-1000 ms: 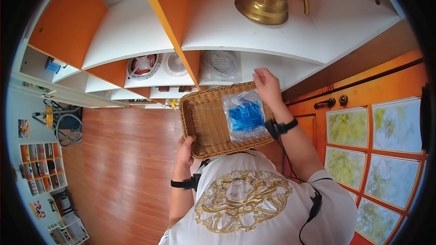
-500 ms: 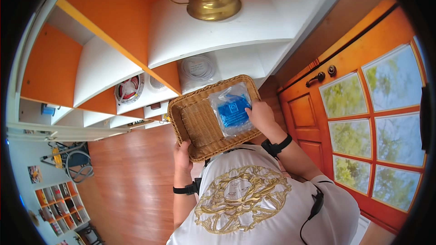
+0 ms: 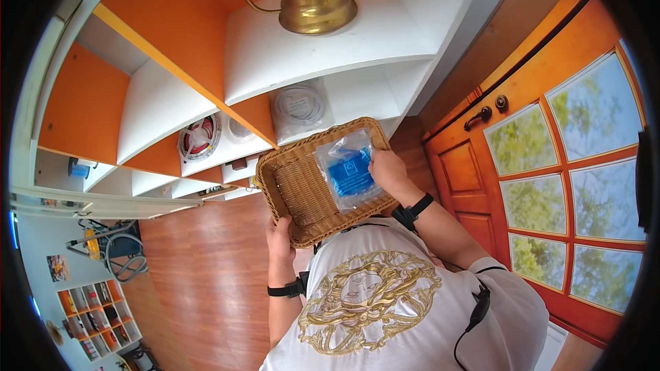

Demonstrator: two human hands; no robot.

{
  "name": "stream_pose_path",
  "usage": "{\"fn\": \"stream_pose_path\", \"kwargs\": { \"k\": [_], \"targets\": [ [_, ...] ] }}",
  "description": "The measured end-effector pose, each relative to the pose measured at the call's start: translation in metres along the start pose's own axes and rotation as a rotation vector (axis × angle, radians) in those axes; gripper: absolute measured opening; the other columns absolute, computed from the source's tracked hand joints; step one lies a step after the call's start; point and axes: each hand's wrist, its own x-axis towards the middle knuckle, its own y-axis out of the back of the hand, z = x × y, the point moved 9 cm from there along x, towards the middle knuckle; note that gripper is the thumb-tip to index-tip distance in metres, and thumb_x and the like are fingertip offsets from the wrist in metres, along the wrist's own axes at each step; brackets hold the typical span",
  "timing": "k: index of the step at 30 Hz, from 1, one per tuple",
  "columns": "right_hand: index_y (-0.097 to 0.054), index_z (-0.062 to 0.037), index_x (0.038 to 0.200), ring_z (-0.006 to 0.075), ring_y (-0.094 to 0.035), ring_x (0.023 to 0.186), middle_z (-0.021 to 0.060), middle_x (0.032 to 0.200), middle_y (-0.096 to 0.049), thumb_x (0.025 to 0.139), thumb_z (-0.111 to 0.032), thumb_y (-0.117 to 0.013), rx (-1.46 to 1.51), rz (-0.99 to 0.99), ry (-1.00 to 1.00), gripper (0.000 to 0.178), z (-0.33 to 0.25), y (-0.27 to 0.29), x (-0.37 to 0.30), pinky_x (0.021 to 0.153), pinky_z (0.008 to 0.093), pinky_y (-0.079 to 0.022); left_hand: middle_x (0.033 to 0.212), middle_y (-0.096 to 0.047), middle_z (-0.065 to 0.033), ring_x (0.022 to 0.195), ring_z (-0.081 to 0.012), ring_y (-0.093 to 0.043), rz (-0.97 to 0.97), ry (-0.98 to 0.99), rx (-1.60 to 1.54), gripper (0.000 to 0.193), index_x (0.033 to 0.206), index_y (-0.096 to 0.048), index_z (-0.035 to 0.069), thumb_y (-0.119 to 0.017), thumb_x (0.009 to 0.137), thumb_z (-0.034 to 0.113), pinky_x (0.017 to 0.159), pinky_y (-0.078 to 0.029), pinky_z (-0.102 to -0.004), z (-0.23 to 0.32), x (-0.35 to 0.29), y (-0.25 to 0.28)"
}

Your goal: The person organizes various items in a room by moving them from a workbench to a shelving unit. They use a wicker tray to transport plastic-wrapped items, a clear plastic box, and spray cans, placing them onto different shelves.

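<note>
A brown wicker basket [image 3: 297,192] is held up in front of my body, tilted so its inside faces me. My left hand [image 3: 280,235] grips its near left corner, with the thumb over the rim. In the basket's right half is a clear plastic bag [image 3: 350,199] with a blue printed packet [image 3: 349,170] inside it. My right hand [image 3: 388,169] is closed on the right edge of the bag, over the basket's right side. The fingertips of that hand are partly hidden.
Ahead stands a white and orange shelf unit [image 3: 330,65] with a brass gooseneck kettle [image 3: 316,5] on it. Below lie a bagged coil of pale tubing [image 3: 300,104] and a reel with red windings [image 3: 200,139]. A wooden door [image 3: 481,178] with glass panes stands right; a vacuum cleaner [image 3: 120,251] stands far left.
The view has shifted slightly. Both hands keep their hold on the basket and the bag, which look nearly unchanged.
</note>
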Motion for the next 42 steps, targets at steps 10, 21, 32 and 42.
{"fn": "stream_pose_path", "kwargs": {
  "k": [10, 21, 32, 42],
  "targets": [
    [-0.059, -0.0049, 0.083, 0.0342, -0.064, 0.078, 0.0139, 0.089, -0.067, 0.078, -0.016, -0.069, 0.157, 0.095, 0.317, 0.015, -0.038, 0.008, -0.008, 0.072, 0.0436, -0.052, 0.106, -0.063, -0.0108, 0.095, -0.0210, -0.061, 0.042, -0.010, -0.068, 0.034, 0.114, -0.057, -0.007, -0.055, 0.085, 0.011, 0.082, -0.050, -0.0347, -0.002, -0.008, 0.009],
    [-0.064, 0.0061, 0.103, 0.0178, -0.065, 0.081, 0.0121, 0.089, -0.069, 0.081, -0.021, -0.076, 0.567, -0.290, 0.116, 0.036, -0.022, -0.033, 0.020, 0.072, 0.0319, -0.052, 0.119, -0.061, -0.0138, 0.107, -0.0255, -0.060, 0.023, 0.015, -0.076, 0.044, 0.125, -0.051, -0.006, -0.055, 0.086, 0.013, 0.093, -0.050, -0.0381, -0.003, -0.002, 0.015],
    [-0.066, 0.0036, 0.108, 0.0114, -0.062, 0.085, 0.0055, 0.096, -0.069, 0.087, -0.012, -0.070, 0.781, -0.379, 0.155, 0.026, -0.037, -0.019, 0.019, 0.078, 0.0293, -0.051, 0.111, -0.062, -0.0119, 0.100, -0.0230, -0.061, 0.043, 0.025, -0.079, 0.038, 0.119, -0.054, -0.006, -0.055, 0.086, 0.011, 0.086, -0.050, -0.0359, 0.001, 0.006, 0.013],
    [-0.067, 0.0022, 0.105, 0.0118, -0.062, 0.084, 0.0048, 0.096, -0.069, 0.089, -0.015, -0.069, 1.223, -0.141, 0.073, 0.023, -0.020, 0.070, 0.053, 0.078, 0.0293, -0.052, 0.120, -0.060, -0.0145, 0.107, -0.0264, -0.061, 0.025, 0.008, -0.114, 0.043, 0.126, -0.050, -0.007, -0.055, 0.087, 0.012, 0.092, -0.050, -0.0387, -0.008, 0.009, 0.036]
  ]
}}
